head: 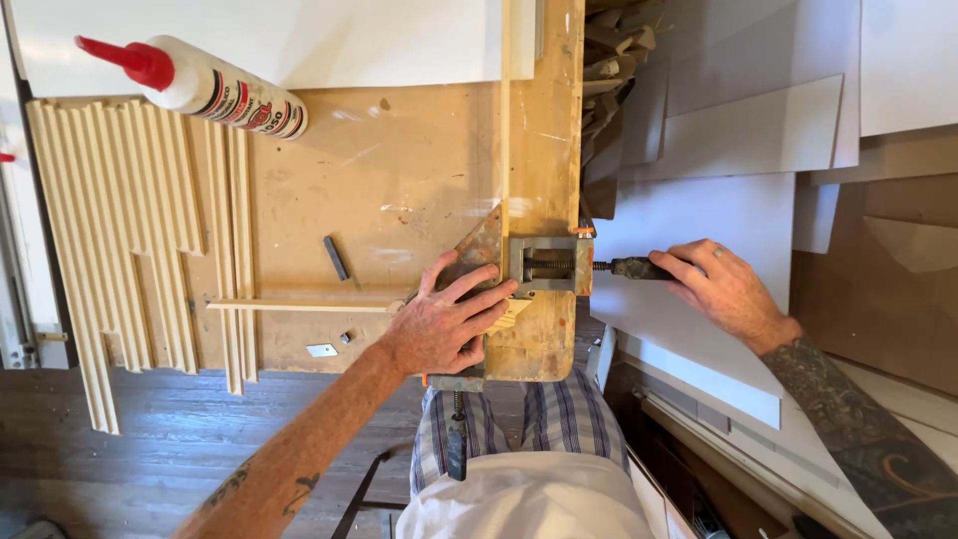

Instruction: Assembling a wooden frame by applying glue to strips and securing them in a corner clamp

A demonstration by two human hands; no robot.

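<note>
My left hand (439,329) lies flat, fingers spread, on the thin wooden strip (299,306) where it enters the grey metal corner clamp (534,268) on the worn plywood bench (399,180). My right hand (714,284) is closed round the clamp's dark screw handle (634,268). One glue bottle (195,85), red-capped; roughly a dozen pale ribbed moulding strips (120,220) lie left.

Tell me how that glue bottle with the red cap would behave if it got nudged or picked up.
The glue bottle lies on its side on the workbench, and its round body suggests it would probably roll if nudged. The tapered red cap would likely make it curve rather than run straight. It looks like smooth plastic, so probably light and a bit slippery.
</note>
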